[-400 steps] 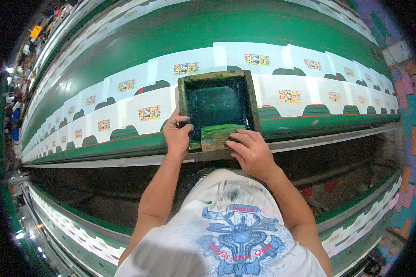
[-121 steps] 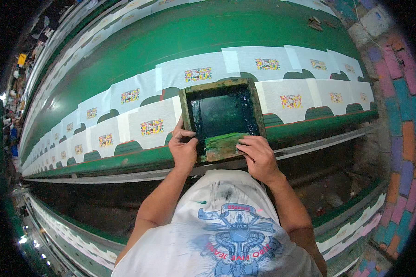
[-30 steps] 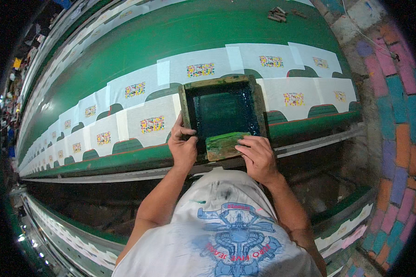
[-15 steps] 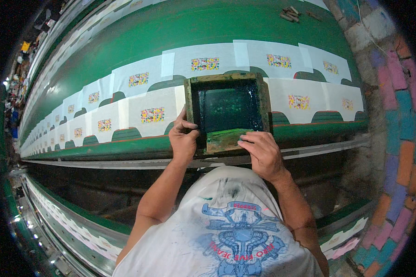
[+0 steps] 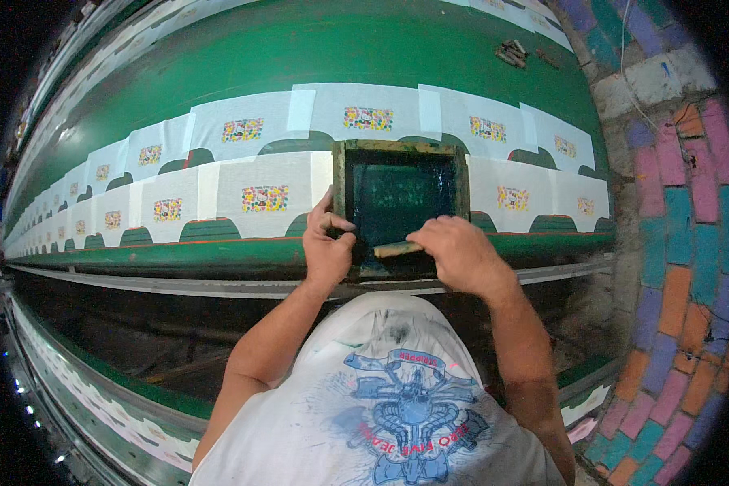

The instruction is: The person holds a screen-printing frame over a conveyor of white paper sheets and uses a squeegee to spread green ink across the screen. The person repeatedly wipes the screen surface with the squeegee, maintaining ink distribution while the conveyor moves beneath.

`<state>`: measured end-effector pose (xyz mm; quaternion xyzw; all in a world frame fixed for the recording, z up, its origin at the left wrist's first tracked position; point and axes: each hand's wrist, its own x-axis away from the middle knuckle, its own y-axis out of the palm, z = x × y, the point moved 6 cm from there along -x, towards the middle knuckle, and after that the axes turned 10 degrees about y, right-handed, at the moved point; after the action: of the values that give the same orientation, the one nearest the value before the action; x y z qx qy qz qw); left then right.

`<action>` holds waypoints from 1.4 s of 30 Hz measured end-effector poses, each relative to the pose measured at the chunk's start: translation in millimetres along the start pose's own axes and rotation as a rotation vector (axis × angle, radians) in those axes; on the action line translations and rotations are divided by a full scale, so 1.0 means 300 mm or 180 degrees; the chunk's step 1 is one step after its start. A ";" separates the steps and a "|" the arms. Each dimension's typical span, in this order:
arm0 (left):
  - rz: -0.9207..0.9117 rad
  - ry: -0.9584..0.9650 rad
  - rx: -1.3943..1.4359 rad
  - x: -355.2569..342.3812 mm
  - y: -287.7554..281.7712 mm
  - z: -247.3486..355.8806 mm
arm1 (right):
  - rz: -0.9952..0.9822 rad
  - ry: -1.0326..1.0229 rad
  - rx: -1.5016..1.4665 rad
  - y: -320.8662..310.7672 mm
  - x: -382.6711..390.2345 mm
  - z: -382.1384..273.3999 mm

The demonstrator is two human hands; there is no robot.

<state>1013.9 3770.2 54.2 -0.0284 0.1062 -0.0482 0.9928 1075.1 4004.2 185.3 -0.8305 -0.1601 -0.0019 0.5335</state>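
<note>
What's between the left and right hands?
Head view: the dark inside of the frame, and a wooden block reaching from the right hand partway to the left hand.

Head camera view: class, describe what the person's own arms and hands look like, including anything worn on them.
The left hand and right hand are bare, without gloves. No sleeve, watch or bracelet shows on either forearm. The upper body wears a white fabric shirt with a blue and red print and dark smudges.
</note>
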 end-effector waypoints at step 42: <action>-0.0034 0.0354 -0.0002 -0.016 0.032 0.110 | 0.1399 0.0101 -0.0720 0.043 0.193 0.030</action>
<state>1017.1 3781.7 86.8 -0.0265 0.1610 -0.0550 0.9851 1132.0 4022.5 180.1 -0.8997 0.0341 0.0832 0.4272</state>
